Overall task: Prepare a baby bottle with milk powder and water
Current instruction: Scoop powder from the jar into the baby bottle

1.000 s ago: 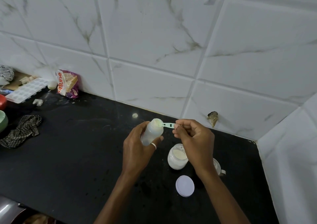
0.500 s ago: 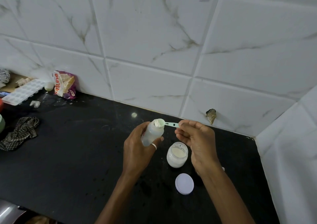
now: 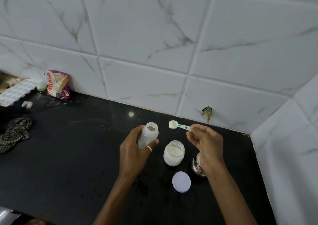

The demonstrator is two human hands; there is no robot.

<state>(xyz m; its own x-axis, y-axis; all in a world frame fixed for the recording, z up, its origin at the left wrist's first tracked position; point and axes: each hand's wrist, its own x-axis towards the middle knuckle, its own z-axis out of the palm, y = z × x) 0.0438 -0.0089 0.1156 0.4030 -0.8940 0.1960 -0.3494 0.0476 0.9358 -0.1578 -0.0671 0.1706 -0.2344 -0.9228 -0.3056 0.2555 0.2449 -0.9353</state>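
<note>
My left hand (image 3: pixel 133 151) grips a translucent baby bottle (image 3: pixel 148 133), tilted with its open mouth toward the right. My right hand (image 3: pixel 205 141) pinches the handle of a pale green scoop (image 3: pixel 179 125), whose bowl holds white powder and hangs a short way right of the bottle's mouth. Below the scoop, an open jar of milk powder (image 3: pixel 173 153) stands on the black counter (image 3: pixel 68 156). Its white lid (image 3: pixel 181 181) lies flat in front of it.
A small steel cup (image 3: pixel 197 167) sits partly hidden behind my right wrist. At the far left are a snack packet (image 3: pixel 57 84), an ice tray (image 3: pixel 16 91) and a checked cloth (image 3: pixel 14 133). Tiled walls close the back and the right side.
The scoop was at the bottle's mouth in the earlier frames; now my right hand has drawn it away to the right. The bottle has stayed in my left hand.
</note>
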